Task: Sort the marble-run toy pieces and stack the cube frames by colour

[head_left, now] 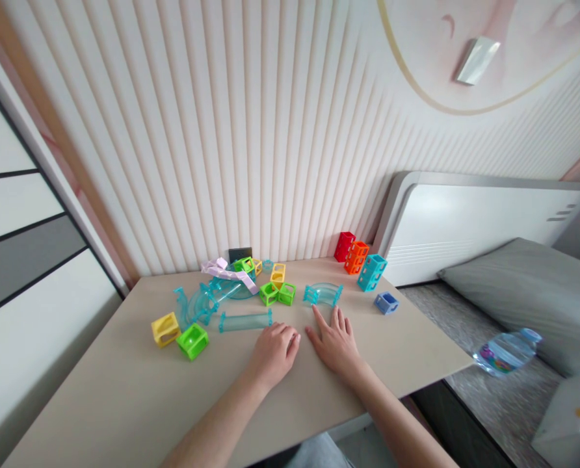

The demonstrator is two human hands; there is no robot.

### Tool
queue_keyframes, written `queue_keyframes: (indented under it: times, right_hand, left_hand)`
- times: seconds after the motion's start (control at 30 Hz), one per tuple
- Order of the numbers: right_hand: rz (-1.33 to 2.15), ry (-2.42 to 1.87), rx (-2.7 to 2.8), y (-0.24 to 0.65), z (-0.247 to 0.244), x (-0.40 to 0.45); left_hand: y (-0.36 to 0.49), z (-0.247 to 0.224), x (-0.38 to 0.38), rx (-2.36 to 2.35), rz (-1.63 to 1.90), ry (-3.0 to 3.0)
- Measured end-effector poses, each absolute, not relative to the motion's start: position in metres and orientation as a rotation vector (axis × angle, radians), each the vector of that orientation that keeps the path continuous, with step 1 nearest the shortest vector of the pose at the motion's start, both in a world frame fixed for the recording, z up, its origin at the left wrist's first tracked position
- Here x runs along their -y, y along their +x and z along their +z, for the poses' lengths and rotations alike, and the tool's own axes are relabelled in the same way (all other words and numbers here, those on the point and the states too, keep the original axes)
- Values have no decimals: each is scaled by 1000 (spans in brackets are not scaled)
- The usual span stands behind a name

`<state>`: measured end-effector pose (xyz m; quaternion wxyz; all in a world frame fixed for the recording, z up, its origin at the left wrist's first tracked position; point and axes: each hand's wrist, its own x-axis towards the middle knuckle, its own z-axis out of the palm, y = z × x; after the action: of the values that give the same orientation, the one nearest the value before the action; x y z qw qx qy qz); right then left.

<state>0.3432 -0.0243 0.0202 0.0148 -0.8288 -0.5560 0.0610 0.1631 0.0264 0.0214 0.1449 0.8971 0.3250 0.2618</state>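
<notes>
My right hand (336, 341) lies on the table with its fingers spread. Its fingertips are at the near edge of a curved, clear teal track piece (325, 294), which lies flat; whether they touch it I cannot tell. To the left, my left hand (274, 351) rests on the tabletop, loosely curled, with no object showing in it. Just beyond that hand lies a straight clear teal track piece (245, 321). Two green cube frames (286, 294) and a yellow block frame (277, 274) sit farther back, between the straight and curved pieces.
Left on the table (124, 383) are a yellow block (166, 329), a green block (192, 340), joined teal tubes (199, 304) and a lilac strip (231, 273). At right stand red (344, 247), orange (357, 257) and teal (372, 272) stacks, near a blue block (386, 303). A bottle (507, 352) lies beyond.
</notes>
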Motion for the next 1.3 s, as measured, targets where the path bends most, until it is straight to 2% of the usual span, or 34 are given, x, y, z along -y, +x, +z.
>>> queue_keyframes:
  times: [1.3]
  right_hand:
    - [275, -2531, 1800, 377, 17, -30]
  left_hand:
    - [161, 24, -27, -915, 772, 2488]
